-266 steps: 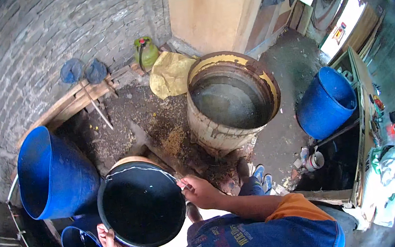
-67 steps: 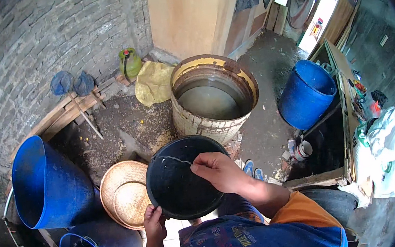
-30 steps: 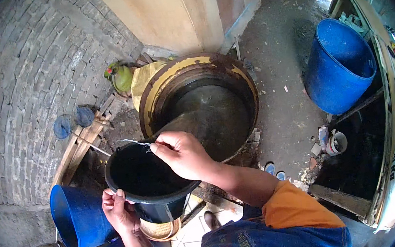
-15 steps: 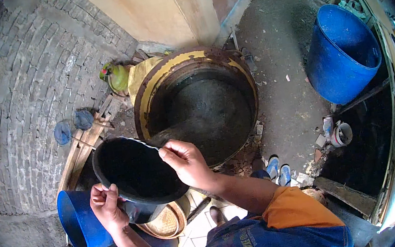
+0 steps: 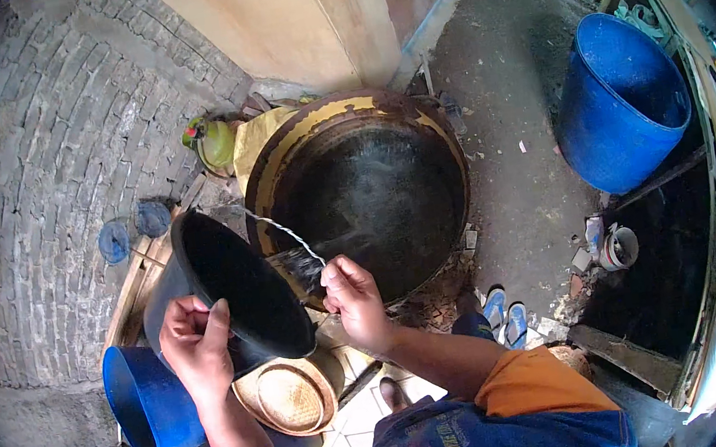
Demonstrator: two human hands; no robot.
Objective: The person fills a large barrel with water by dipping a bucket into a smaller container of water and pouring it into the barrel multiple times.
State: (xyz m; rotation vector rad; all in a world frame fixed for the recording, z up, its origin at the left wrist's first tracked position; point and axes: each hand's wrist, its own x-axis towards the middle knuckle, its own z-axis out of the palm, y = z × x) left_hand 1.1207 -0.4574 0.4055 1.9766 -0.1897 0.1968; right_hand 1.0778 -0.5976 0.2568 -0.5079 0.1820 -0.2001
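Note:
A black bucket (image 5: 226,275) is tipped on its side, its mouth turned toward the big round vat (image 5: 310,122). My left hand (image 5: 196,342) is closed on the bucket's near side, thumb up. My right hand (image 5: 355,304) grips the twisted rope handle (image 5: 287,230), which is drawn out from the rim. Blurred water (image 5: 299,265) runs from the bucket's mouth over the vat's near left edge. Dark liquid (image 5: 375,212) in the vat has a pale, stirred patch on top.
Woven round trays (image 5: 290,397) lie below the bucket, beside a blue tub (image 5: 144,410). Planks (image 5: 131,300) rest along the brick wall at left. A large blue barrel (image 5: 621,111) stands at right, with a small white pail (image 5: 620,247) nearer. Rubble lies around the vat's base.
The bucket has tipped further and its mouth now faces the vat. My right hand has moved right and slightly down, pulling the rope handle away from the rim. Water is now pouring out.

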